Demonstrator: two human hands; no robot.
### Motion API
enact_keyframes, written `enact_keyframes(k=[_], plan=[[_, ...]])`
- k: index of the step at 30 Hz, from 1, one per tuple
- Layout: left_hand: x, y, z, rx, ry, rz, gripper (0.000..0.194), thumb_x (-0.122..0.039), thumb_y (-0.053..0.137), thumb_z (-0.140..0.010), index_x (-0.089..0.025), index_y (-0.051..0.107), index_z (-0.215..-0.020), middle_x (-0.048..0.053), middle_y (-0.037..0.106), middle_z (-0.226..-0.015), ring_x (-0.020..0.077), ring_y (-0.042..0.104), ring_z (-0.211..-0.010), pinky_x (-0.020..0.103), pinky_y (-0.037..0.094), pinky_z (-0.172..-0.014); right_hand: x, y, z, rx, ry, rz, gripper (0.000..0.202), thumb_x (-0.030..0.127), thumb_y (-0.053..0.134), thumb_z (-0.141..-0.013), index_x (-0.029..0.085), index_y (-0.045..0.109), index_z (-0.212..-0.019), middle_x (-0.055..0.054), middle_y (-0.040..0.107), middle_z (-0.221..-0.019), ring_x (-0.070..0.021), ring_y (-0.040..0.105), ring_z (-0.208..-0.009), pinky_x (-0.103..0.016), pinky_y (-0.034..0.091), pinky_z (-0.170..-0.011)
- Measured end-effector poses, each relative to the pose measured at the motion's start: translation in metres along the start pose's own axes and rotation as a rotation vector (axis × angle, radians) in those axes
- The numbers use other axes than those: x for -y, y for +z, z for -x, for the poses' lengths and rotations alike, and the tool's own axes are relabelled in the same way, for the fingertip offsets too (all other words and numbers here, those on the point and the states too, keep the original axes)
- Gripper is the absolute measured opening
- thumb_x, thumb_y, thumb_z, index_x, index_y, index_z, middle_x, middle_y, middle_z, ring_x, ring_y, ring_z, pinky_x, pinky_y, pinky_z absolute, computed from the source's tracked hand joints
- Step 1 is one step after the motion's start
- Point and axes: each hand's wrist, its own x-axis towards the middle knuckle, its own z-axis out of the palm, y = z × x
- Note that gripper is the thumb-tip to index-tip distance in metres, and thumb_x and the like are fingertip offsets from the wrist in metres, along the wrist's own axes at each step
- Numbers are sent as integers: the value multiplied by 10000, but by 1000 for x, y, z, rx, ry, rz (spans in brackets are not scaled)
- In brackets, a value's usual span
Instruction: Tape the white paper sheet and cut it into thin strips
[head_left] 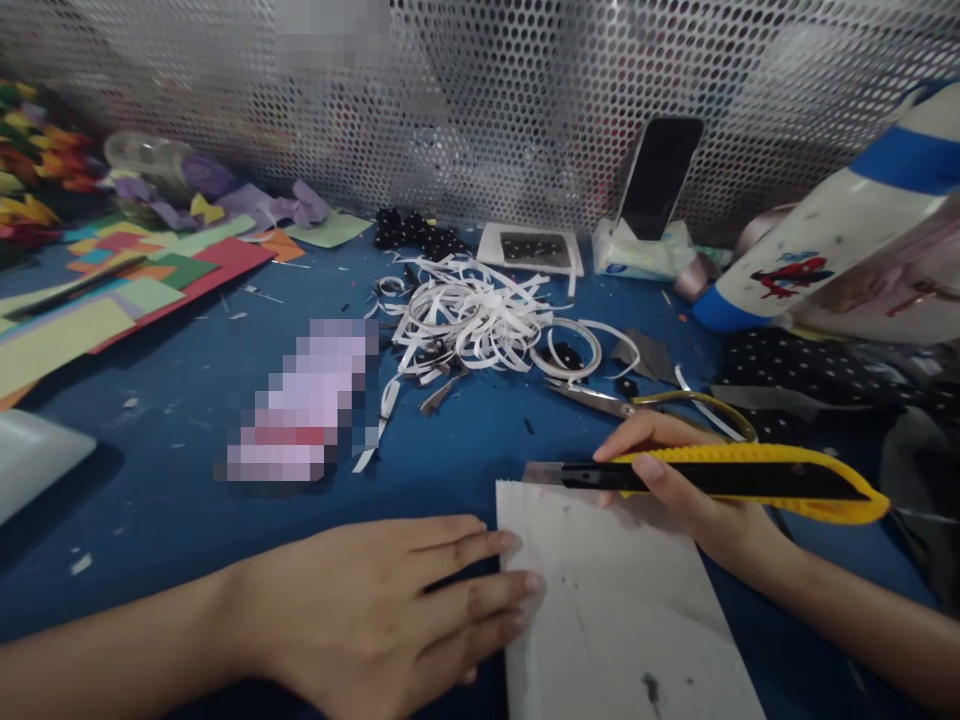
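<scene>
My left hand point(390, 610) lies flat with its fingers stretched out, the fingertips resting on the left edge of a whitish board point(592, 610). In my right hand point(697, 500) is a yellow and black utility knife point(757, 480), held between thumb and fingers. Its metal blade points left, over the board's far edge. A pair of scissors point(600, 398) with yellow handles lies just beyond the knife. Further back sits a tangled heap of white paper strips point(472, 315).
Colored paper sheets point(172, 280) spread at the left. A phone point(660, 178) leans upright on a wipes pack point(641, 252) by the perforated metal panel point(480, 110). A white and blue bottle point(832, 220) stands tilted at the right, near dark dotted fabric point(810, 370). A blurred-out object point(300, 410) lies mid-left.
</scene>
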Motion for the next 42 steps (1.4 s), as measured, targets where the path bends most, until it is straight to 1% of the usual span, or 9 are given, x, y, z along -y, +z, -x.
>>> enact_keyframes(k=[6, 10, 13, 16, 20, 27, 33, 36, 42], plan=[[6, 0, 3, 48, -17, 70, 346, -311, 462, -1026, -135, 623, -1277, 80, 454, -1489, 203, 529, -1303, 327, 373, -1160, -3, -1, 1, 14, 3, -22, 220, 431, 566, -960, 236, 664, -987, -25, 734, -746, -160, 696, -682, -245, 535, -623], [8, 1, 6, 41, -30, 64, 364, -332, 478, -1023, -146, 599, -1312, 60, 541, -1421, 204, 508, -1323, 342, 321, -1192, -1, -2, 0, 1, 7, 5, 227, 443, 568, -955, 239, 667, -969, -23, 733, -725, -166, 697, -681, -253, 543, -639], [8, 1, 7, 41, -50, 40, 368, -354, 505, -1010, -181, 597, -1321, 49, 550, -1414, 228, 506, -1326, 384, 298, -1202, 0, -1, -2, -21, -38, 10, 211, 425, 558, -964, 243, 664, -968, -14, 731, -726, -152, 698, -666, -237, 548, -635], [9, 0, 7, 44, -73, 33, 365, -354, 494, -1014, -189, 596, -1324, 91, 532, -1425, 227, 507, -1328, 378, 314, -1190, 0, 0, -2, -19, -45, -1, 209, 421, 562, -963, 239, 666, -965, -12, 726, -710, -151, 697, -661, -231, 547, -624], [9, 0, 8, 44, -84, 53, 355, -314, 453, -1029, -162, 602, -1313, 134, 529, -1417, 232, 495, -1339, 376, 351, -1168, 3, 2, -1, -16, 38, -39, 250, 457, 582, -943, 225, 673, -948, -37, 733, -723, -179, 704, -676, -260, 550, -608], [11, 0, 9, 32, -93, 85, 352, -302, 443, -1032, -152, 606, -1305, 134, 531, -1417, 224, 493, -1341, 365, 329, -1181, 2, -2, 1, -10, 32, 67, 261, 482, 560, -948, 245, 669, -959, -25, 728, -681, -180, 702, -648, -245, 532, -546], [11, 1, 10, 21, -93, 97, 351, -325, 472, -1021, -160, 610, -1299, 126, 527, -1422, 215, 500, -1335, 351, 328, -1182, -1, -6, 1, 15, 21, 150, 240, 470, 529, -967, 265, 653, -978, -13, 735, -700, -177, 700, -683, -245, 548, -581], [11, 0, 10, 13, -100, 95, 357, -343, 511, -1007, -163, 609, -1298, 121, 523, -1427, 213, 491, -1342, 345, 316, -1189, -1, -6, 1, 12, 26, 165, 250, 478, 524, -966, 264, 653, -977, -20, 736, -699, -186, 701, -680, -254, 552, -576], [12, 0, 9, 34, -99, 105, 355, -323, 470, -1022, -159, 602, -1308, 119, 505, -1443, 211, 487, -1346, 346, 319, -1188, -2, -6, 2, 14, 38, 161, 247, 474, 524, -970, 262, 651, -976, -21, 735, -708, -181, 701, -677, -245, 549, -562]])
